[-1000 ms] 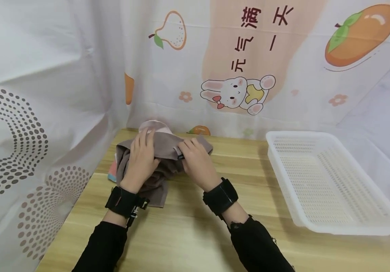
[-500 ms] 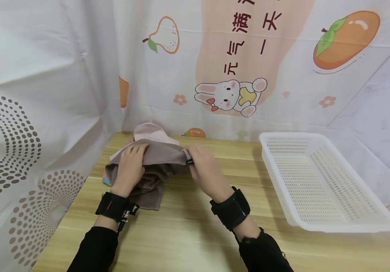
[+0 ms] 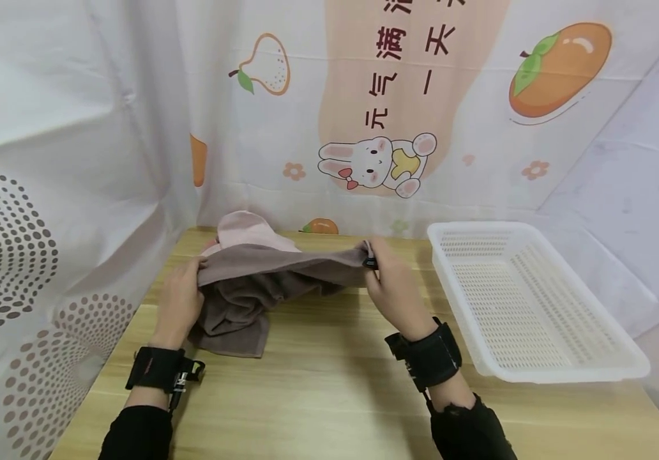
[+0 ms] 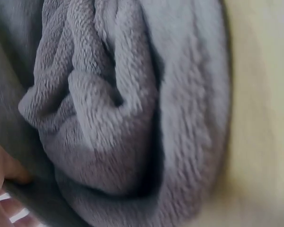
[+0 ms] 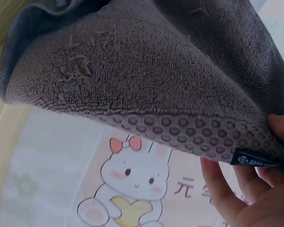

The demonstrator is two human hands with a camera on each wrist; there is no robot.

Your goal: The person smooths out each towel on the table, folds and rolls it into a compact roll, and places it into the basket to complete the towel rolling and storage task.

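Observation:
A grey-brown towel (image 3: pixel 283 265) is stretched between both hands, its upper edge raised off the table while the rest lies crumpled below. My left hand (image 3: pixel 180 300) pinches the left end of that edge; in the left wrist view, thumb and fingers show at the lower left beside plush folds (image 4: pixel 104 113). At the other end my right hand (image 3: pixel 395 287) grips the corner by a small dark label (image 5: pixel 255 158). The right wrist view shows a dotted border along the towel's edge. Behind it lies a pale pink cloth (image 3: pixel 249 231), partly covered by the towel.
A white perforated plastic basket (image 3: pixel 513 370) stands on the right of the wooden table (image 3: pixel 318 402). A printed curtain (image 3: pixel 260 153) hangs along the table's back edge, and another sheet (image 3: pixel 76 211) hangs on the left.
The hands have moved apart, left hand leftward and right hand rightward, pulling the towel's upper edge out wide. More of the pink cloth shows behind it. The head view has shifted slightly.

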